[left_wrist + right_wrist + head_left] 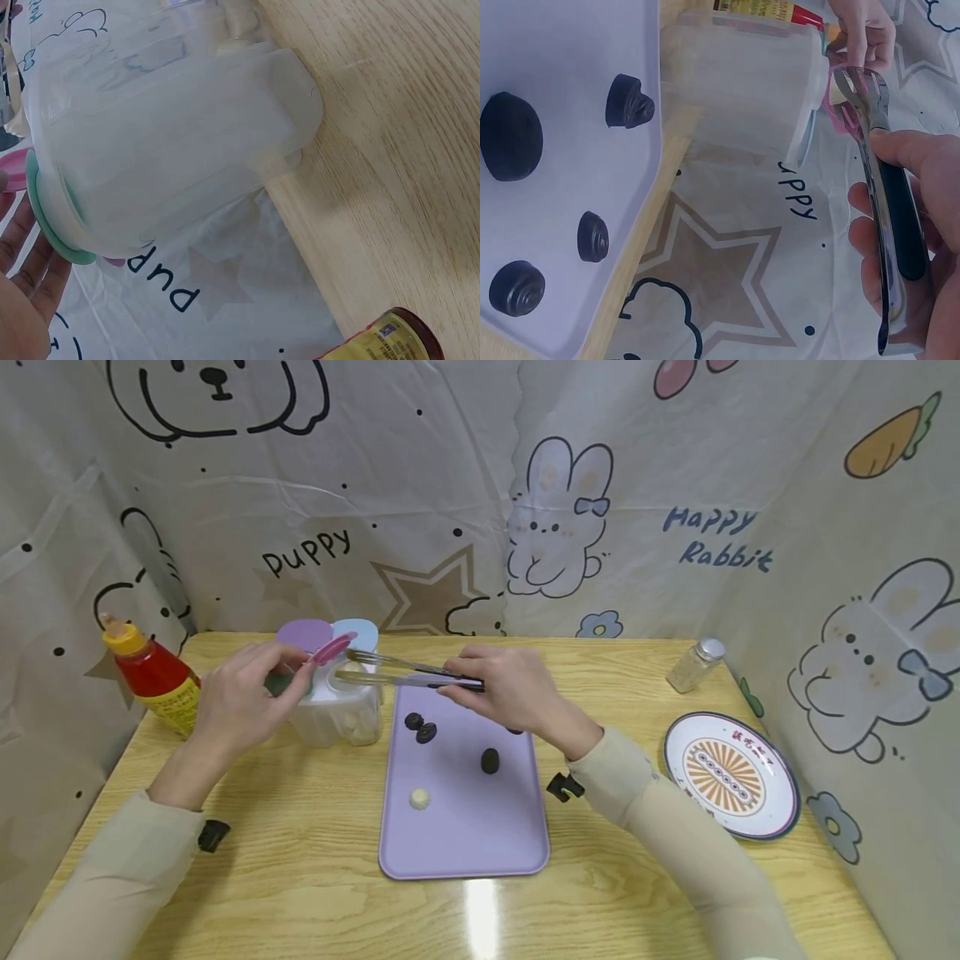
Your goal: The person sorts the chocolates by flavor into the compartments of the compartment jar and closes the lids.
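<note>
My left hand (251,689) pinches the raised pink lid (333,648) of a clear storage box (322,718) whose other lids are purple, blue and green. In the right hand (513,689) is a pair of metal tongs (885,195) with dark grips, their tips over the opening under the pink lid. A pale piece (838,91) shows between the tong tips. Below the right hand lies a lilac tray (465,843) with several dark moulded pieces (490,761), which look like chocolates, and one cream-coloured piece (419,798). Pale contents show through the box wall.
A red sauce bottle (153,677) with a yellow cap stands left of the box, close to my left hand. At the right are a shaker jar (695,666) with a metal top and a patterned plate (731,774). A printed cloth (450,468) encloses the table's back and sides.
</note>
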`<state>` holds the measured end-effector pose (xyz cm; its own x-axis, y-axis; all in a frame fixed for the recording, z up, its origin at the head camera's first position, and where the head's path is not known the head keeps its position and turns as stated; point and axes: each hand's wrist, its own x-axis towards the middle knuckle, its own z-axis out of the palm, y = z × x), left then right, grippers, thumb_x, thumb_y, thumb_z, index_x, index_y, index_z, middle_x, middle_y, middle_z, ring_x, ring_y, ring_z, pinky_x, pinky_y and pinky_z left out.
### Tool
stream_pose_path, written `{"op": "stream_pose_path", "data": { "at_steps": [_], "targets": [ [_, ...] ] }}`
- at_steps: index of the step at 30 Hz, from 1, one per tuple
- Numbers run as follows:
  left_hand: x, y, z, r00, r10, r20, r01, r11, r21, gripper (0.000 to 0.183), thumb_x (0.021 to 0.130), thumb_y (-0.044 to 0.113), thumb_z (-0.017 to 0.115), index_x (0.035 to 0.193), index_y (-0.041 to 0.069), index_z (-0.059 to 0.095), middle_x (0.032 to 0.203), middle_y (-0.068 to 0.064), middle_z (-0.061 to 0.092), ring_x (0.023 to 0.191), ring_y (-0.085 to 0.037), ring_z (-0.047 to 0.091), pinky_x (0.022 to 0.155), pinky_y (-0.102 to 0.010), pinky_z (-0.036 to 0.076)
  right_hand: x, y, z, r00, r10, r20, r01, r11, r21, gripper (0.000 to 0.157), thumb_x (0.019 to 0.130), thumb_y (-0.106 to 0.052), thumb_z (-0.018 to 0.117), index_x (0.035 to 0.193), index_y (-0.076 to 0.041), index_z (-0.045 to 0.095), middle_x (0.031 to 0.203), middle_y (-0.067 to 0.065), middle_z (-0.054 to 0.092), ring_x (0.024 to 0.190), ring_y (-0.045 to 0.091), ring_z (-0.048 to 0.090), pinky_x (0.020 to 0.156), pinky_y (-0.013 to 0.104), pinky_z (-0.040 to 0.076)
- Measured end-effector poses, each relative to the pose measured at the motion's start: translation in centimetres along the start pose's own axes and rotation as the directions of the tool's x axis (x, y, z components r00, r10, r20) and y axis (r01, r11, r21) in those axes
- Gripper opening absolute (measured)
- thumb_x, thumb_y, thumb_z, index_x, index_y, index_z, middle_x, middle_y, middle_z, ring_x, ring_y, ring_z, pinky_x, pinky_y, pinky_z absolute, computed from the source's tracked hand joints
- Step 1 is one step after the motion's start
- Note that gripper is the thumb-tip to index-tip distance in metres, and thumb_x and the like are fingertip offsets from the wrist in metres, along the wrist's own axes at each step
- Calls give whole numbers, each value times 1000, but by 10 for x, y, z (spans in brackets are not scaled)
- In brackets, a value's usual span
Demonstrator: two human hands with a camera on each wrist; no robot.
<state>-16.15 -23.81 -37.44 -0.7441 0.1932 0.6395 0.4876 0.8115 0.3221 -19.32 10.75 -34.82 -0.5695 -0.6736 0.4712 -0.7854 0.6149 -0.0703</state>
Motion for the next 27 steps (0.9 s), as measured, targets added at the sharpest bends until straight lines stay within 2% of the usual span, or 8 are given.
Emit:
{"op": "stream_pose_path", "data": {
  "at_steps": [6, 11, 18, 27],
  "targets": [
    [-1, 0, 0, 1000, -4, -9, 4, 1000, -6, 13, 88, 9, 81, 100, 7, 75, 86, -12, 78, 75, -26, 68, 63, -26, 44, 7, -3, 5, 999, 15, 50, -16, 1000, 21, 27, 97, -40, 75, 112, -19, 82, 95, -4, 77, 62, 6, 60, 48, 21, 36],
    [0, 1, -1, 1000, -5, -3, 5, 1000, -10, 13, 88, 9, 80, 101, 7, 75, 87, -13, 78, 76, -27, 69, 65, -26, 45, 10, -5, 3, 996, 38, 80, -40, 999, 29, 28, 98, -40, 74, 114, -18, 82, 95, -3, 78, 62, 7, 60, 48, 22, 35],
    [1, 1, -1, 1000, 5, -5, -5, 1000, -3, 13, 88, 9, 80, 100, 6, 74, 86, -13, 78, 75, -27, 69, 63, -32, 48, 6, -4, -2, 997, 35, 67, -36, 999, 11, 28, 95, -41, 77, 111, -18, 81, 94, -3, 76, 61, 7, 59, 48, 23, 35],
    [1, 1, 0, 1000, 17, -1, -17, 1000, 2, 12, 88, 7, 79, 100, 5, 74, 87, -13, 77, 76, -28, 69, 64, -38, 52, -12, 3, -11, 999, 19, 35, -20, 1000, 6, 27, 93, -40, 78, 106, -17, 79, 88, -2, 74, 59, 7, 55, 48, 22, 34]
  ]
}}
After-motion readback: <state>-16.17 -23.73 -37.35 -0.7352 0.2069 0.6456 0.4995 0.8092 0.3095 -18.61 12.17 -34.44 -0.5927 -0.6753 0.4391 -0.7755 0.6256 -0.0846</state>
